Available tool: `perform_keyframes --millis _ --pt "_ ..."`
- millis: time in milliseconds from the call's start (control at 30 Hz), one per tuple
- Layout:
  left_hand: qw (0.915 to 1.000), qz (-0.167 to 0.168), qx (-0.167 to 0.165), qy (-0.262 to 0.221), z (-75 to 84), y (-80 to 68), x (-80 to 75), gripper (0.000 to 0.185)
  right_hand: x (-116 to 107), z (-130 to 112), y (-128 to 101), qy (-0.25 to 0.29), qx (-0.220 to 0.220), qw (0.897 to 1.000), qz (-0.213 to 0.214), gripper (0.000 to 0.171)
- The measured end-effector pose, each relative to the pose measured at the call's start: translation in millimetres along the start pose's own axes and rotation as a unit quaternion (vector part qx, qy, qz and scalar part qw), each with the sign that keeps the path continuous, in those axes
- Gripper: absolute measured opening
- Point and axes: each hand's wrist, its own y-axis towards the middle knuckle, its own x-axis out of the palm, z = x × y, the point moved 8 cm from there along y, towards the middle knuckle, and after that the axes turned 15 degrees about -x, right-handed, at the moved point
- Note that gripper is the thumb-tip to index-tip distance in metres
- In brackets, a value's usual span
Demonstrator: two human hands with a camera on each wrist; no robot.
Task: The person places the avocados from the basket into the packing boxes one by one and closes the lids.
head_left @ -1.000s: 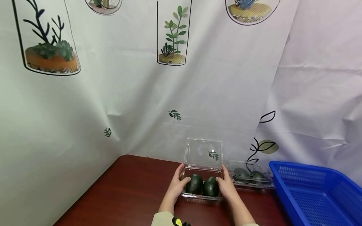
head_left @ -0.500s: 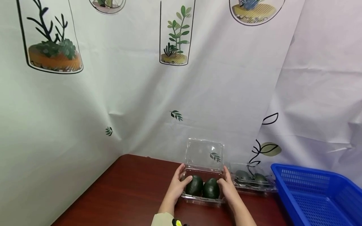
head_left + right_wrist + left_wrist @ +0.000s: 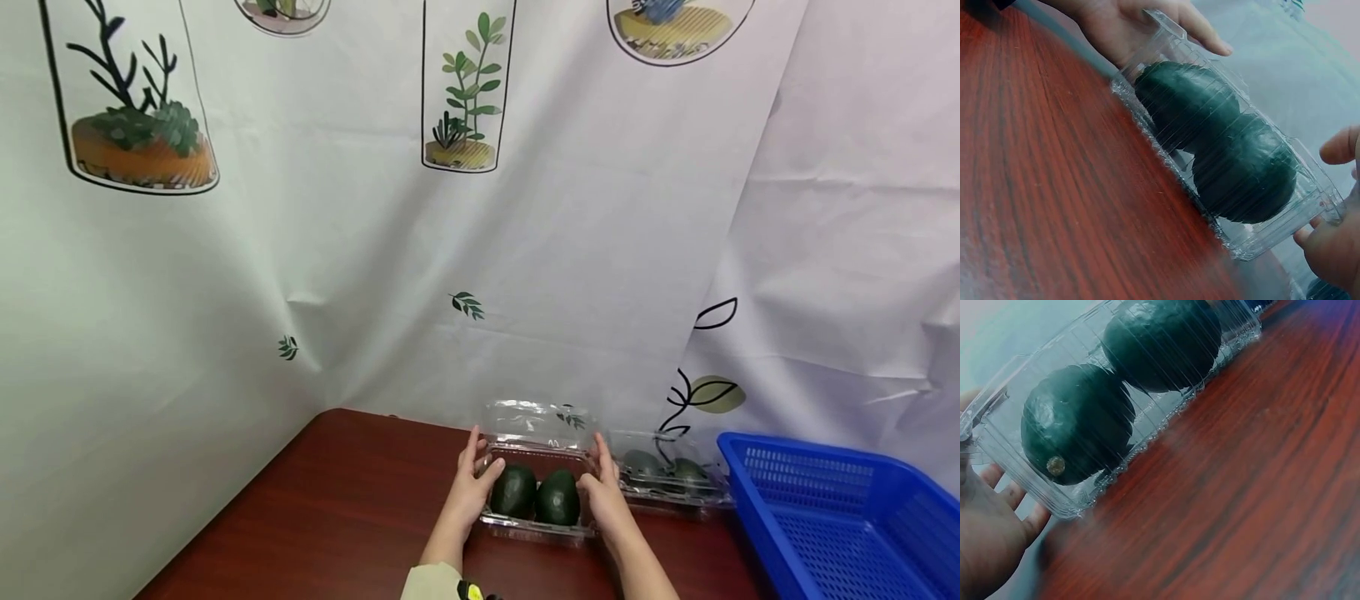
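I see my left hand [image 3: 472, 487] and right hand [image 3: 606, 492] grasping the clear box [image 3: 536, 525] ends, fingers on its lid [image 3: 536, 417]; two avocados [image 3: 534, 497] lie inside.

2 avocados [image 3: 536, 496] in box [image 3: 536, 527] on table [image 3: 337, 517]; 2nd box [image 3: 670, 483] right, basket [image 3: 840, 517] beyond.
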Motion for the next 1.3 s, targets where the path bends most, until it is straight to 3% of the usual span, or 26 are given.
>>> perform_keyframes --millis 200,300,433,533,633,833,967,1100,1300 --pt "0.9999 0.01 0.002 -0.01 2.1 1.7 -2.5 0.049 -4 3 -3 0.09 -0.051 0.993 0.049 0.052" --pt "0.9998 0.004 -0.012 -0.016 1.0 0.6 -5.5 0.046 -6 2 -4 0.101 -0.071 0.991 0.057 0.066" --pt "0.9991 -0.013 -0.032 -0.025 1.1 -2.4 -11.6 0.054 -5 0 -3 0.097 -0.021 0.994 0.041 0.071" --pt "0.9973 -0.042 -0.055 -0.024 2.0 -5.0 -15.2 0.065 -4 -1 -3 0.113 0.013 0.994 0.006 0.058" --pt "0.9934 -0.081 -0.081 0.0 1.4 -8.9 -18.2 0.065 -8 -2 -4 0.093 0.031 0.995 -0.029 0.051" --pt "0.9813 -0.144 -0.117 0.051 0.3 -15.3 -25.5 0.069 -17 -6 -6 -0.01 0.07 0.994 -0.088 0.051" --pt "0.9744 -0.157 -0.141 0.077 -0.1 -19.4 -31.2 0.066 -19 -10 -11 -0.052 0.096 0.983 -0.149 0.049" --pt "0.9646 -0.173 -0.179 0.086 -3.6 -26.7 -35.2 0.055 -21 -8 -22 -0.069 0.132 0.964 -0.221 0.053" --pt "0.9399 -0.246 -0.217 0.095 -13.1 -39.3 -28.7 0.043 -12 4 -45 0.03 0.17 0.92 -0.351 0.045"
